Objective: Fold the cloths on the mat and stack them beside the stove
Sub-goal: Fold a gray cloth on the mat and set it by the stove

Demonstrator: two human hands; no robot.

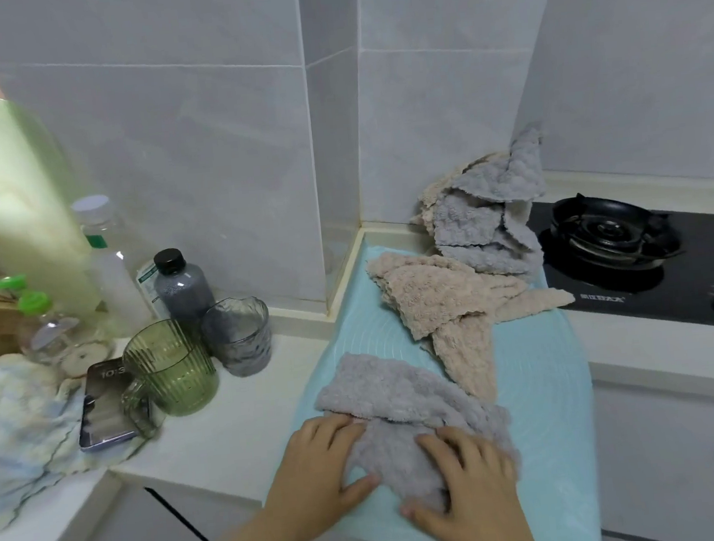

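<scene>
The left hand [321, 461] and right hand [466, 473] lie flat with fingers spread, pressing the grey cloth [402, 401] at the near edge of the mat [545, 383] and gripping nothing. The cloth looks soft, light and limp, and is probably best pinched at its corners. A beige cloth [441, 301] lies mid-mat, and a crumpled pile [480, 214] sits at the far corner beside the stove [605, 237].

Grey cloth [402, 401] up front: fluffy, nubbly pile, fully matt. Beige cloth [445, 301] is same fuzzy stuff. Heap of cloths [480, 214] by wall looks like same plush, far as I can tell from here. Mat [545, 383]: smooth, rubbery-looking, soft sheen. Stove top [654, 298]: black glass, glossy, reflections all over. Burner [609, 233]: dark metal, duller. Green cup [172, 366]: ribbed see-through plastic. Phone [101, 399] has shiny screen. Wall tiles [161, 158] smooth, slight gloss. Countertop [214, 432] white, smooth, I'd say satin.
</scene>
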